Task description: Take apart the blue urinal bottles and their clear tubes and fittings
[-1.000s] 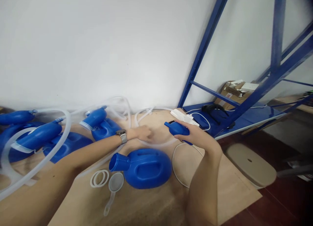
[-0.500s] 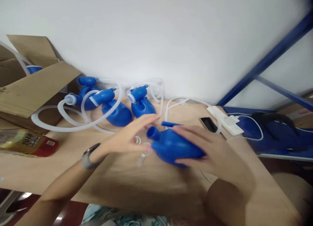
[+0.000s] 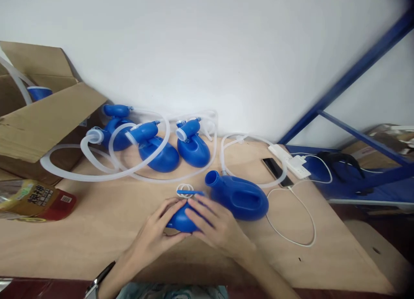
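Note:
Both my left hand (image 3: 161, 225) and my right hand (image 3: 218, 225) are closed around a rounded blue plastic piece (image 3: 183, 218) near the table's front. My fingers cover much of it, and a thin blue strip (image 3: 190, 192) shows at its upper edge. Just behind are white rings (image 3: 185, 187), partly hidden by the strip. A blue urinal bottle (image 3: 241, 197) lies to the right of my right hand, its open neck towards the upper left and a clear tube (image 3: 223, 154) behind it.
Several blue urinal bottles (image 3: 161, 154) with clear hoses stand along the wall. At left are an open cardboard box (image 3: 48, 122) and a drink bottle (image 3: 39, 200). A phone (image 3: 274, 169), a white power strip (image 3: 289, 161) and a white cable (image 3: 310, 221) lie at right.
The urinal bottle has left my right hand and rests on the table at right. My hands have come together nearer the front edge and now hold the rounded blue piece.

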The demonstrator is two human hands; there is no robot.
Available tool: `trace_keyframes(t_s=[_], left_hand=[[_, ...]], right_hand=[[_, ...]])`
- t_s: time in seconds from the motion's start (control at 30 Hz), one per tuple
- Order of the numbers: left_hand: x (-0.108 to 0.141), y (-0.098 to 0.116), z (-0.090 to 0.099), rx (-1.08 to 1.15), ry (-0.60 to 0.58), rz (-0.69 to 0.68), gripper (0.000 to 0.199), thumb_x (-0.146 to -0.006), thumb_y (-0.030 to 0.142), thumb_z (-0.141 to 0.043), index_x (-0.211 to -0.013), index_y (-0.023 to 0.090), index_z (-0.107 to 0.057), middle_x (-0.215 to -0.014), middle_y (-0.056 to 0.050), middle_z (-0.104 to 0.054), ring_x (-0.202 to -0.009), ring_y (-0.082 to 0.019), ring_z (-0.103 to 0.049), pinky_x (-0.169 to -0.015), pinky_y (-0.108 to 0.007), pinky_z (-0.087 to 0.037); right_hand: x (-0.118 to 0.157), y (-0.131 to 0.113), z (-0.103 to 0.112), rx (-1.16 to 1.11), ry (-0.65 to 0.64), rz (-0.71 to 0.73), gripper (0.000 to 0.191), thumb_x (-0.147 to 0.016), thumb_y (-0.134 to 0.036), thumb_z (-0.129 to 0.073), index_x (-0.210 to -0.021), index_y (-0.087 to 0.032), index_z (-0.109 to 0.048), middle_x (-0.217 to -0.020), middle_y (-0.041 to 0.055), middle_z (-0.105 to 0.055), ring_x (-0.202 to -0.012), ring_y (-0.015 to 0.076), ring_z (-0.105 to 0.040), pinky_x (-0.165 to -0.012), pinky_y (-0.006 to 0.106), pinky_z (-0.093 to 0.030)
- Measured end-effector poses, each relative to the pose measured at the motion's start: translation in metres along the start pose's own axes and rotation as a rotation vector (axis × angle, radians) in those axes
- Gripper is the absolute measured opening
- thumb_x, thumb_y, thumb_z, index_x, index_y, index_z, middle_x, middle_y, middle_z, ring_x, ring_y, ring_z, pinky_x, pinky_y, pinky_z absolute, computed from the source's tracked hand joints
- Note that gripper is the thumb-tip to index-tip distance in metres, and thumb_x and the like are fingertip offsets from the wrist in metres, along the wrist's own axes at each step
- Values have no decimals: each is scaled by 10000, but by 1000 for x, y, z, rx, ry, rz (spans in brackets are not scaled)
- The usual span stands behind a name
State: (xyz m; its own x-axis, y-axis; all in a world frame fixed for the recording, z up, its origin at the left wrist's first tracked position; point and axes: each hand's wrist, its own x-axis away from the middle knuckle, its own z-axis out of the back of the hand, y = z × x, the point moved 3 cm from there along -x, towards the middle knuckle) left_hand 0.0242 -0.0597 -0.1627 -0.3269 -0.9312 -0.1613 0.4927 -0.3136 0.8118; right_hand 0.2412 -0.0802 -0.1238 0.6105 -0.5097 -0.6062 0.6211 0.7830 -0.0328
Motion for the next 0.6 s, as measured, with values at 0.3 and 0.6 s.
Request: trace_keyframes(t_s=[0.3, 0.6], left_hand=[[-42, 16, -2, 760, -120, 315, 807, -645, 515, -964, -1303, 263, -572, -1304, -92, -726, -1092, -241, -740, -908, -301, -628], [-98, 90, -115, 1103, -213, 471, 803, -749, 677, -828, -1326, 243, -477, -1249, -101, -723, -939, -197, -783, -792, -273, -648]], right_hand=[[103, 108, 34, 96, -95, -723, 715, -955, -590, -679, -1561, -258, -494, -1487, 158, -587, -1395, 386, -537, -1134, 631, -471], [138, 104, 19, 16, 55, -848, 775, -847, -641, -766, -1451, -209, -545, -1375, 184, -650, -1289, 394, -603, -1076, 618, -499]])
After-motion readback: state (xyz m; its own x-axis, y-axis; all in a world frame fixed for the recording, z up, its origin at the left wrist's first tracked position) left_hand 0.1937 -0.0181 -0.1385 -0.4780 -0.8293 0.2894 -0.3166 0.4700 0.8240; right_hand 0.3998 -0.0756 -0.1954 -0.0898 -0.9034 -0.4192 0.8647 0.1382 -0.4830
